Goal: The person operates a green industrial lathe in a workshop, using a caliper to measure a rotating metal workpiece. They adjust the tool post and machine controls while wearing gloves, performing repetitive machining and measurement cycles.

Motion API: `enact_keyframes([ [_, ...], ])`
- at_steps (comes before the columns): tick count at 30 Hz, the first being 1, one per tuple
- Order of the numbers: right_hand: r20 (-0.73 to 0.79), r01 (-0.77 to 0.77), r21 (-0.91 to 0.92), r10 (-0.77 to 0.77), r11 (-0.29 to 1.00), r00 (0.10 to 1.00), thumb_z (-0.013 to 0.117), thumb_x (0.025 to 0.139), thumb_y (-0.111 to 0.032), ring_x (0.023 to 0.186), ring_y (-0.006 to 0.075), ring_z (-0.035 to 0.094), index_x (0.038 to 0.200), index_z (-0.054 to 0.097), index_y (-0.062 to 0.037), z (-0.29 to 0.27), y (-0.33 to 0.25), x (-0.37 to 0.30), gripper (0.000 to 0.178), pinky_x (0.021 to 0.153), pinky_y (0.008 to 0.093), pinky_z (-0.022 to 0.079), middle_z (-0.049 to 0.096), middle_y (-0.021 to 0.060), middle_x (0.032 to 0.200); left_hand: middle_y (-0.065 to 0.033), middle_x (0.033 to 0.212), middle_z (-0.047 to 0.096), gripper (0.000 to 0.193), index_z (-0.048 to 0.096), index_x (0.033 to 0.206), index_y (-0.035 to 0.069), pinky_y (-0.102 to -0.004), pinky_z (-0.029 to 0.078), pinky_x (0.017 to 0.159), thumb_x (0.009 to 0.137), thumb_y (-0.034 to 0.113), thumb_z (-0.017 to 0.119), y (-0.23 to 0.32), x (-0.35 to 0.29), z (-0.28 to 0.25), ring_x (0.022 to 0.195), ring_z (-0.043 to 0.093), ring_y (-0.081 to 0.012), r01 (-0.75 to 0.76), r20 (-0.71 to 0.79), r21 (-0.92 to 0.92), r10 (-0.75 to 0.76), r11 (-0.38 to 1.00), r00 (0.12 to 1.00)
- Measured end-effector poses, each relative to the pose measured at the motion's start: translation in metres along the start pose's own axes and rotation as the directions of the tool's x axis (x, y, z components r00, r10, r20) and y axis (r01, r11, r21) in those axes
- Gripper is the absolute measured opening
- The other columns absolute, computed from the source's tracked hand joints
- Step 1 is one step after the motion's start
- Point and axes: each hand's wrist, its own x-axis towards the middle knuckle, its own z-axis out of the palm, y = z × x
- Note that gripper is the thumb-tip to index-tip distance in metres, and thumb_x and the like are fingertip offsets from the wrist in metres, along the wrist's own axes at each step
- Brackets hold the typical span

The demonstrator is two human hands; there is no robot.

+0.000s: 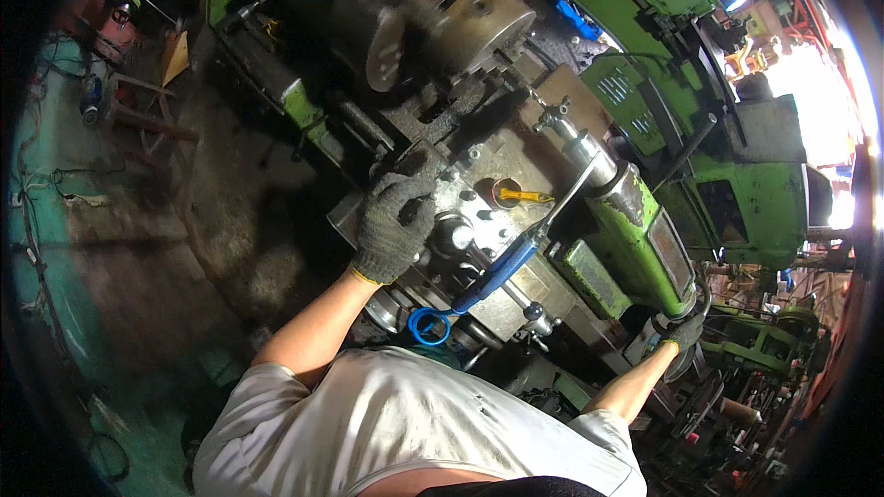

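My left hand (pixel 396 225), in a dark grey knit glove, rests at the near left edge of the lathe's tool post (pixel 451 189). Its fingers curve loosely, with a gap between them and the thumb. At the right, my gloved right hand (pixel 686 333) closes on the handwheel (pixel 680 366) behind the green tailstock (pixel 645 239); part of that grip is hidden. A drill bit (pixel 531 92) points from the tailstock's spindle toward the round metal workpiece (pixel 483 23) in the chuck (pixel 382 28), which looks blurred.
A blue-handled rod with a ring end (pixel 497 274) lies slantwise across the carriage. Beside it, a round tin (pixel 505 191) holds a yellow-handled brush (pixel 529 195). A ball-ended lever (pixel 453 234) stands near my left hand. Green machine covers (pixel 737 193) rise at the right.
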Motion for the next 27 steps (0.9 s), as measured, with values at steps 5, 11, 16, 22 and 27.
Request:
enact_keyframes([
  [5,-0.194,0.124,0.902,0.131,0.413,0.972,0.040,0.111,-0.046,0.103,0.0416,0.071,0.139,0.063,-0.0006,0.003,-0.029,-0.001,0.058,0.089,0.0493,0.056,0.072,0.0252,0.125,-0.0127,0.106,0.073,0.022,0.075,0.108,0.004,-0.0413,0.056,0.092,0.086,0.001,0.076,0.010,0.001,0.000,0.103,0.071,-0.0309,0.041,-0.002,0.026,-0.041,0.999,0.999],
  [11,0.181,-0.245,0.940,0.260,0.240,0.949,0.044,0.110,-0.042,0.103,0.0436,0.070,0.142,0.060,-0.0022,-0.041,-0.052,-0.014,0.054,0.088,0.0515,0.056,0.070,0.0271,0.129,-0.0128,0.105,0.073,0.022,0.076,0.108,0.004,-0.0407,0.057,0.092,0.086,0.000,0.076,0.011,0.000,0.001,0.102,0.071,-0.0305,0.043,0.007,0.056,-0.044,0.997,0.999],
  [16,-0.289,0.117,0.689,0.124,0.715,0.949,0.038,0.114,-0.021,0.111,0.0336,0.071,0.156,0.050,-0.0083,-0.001,-0.003,-0.020,0.045,0.095,0.0448,0.056,0.067,0.0207,0.141,-0.0124,0.104,0.073,0.016,0.077,0.108,0.006,-0.0405,0.055,0.090,0.094,0.014,0.076,0.005,0.006,0.000,0.098,0.070,-0.0296,0.010,0.018,0.015,-0.010,1.000,1.000],
  [22,0.202,-0.276,0.896,0.235,0.348,0.951,0.040,0.112,-0.034,0.110,0.0464,0.067,0.142,0.061,-0.0062,-0.056,-0.067,-0.023,0.046,0.093,0.0544,0.054,0.070,0.0299,0.120,-0.0124,0.103,0.073,0.015,0.077,0.107,0.006,-0.0409,0.054,0.090,0.095,0.015,0.076,0.014,-0.001,0.007,0.098,0.070,-0.0300,0.021,-0.004,0.080,-0.020,0.997,1.000],
  [27,-0.008,-0.198,0.688,0.280,0.698,0.960,0.044,0.115,-0.029,0.110,0.0395,0.072,0.143,0.061,-0.0041,-0.008,-0.003,-0.009,0.041,0.090,0.0435,0.059,0.072,0.0236,0.131,-0.0125,0.104,0.073,0.017,0.076,0.107,0.004,-0.0409,0.055,0.091,0.091,0.007,0.077,0.005,0.004,-0.009,0.101,0.070,-0.0301,0.082,0.010,-0.009,-0.082,0.997,0.997],
])
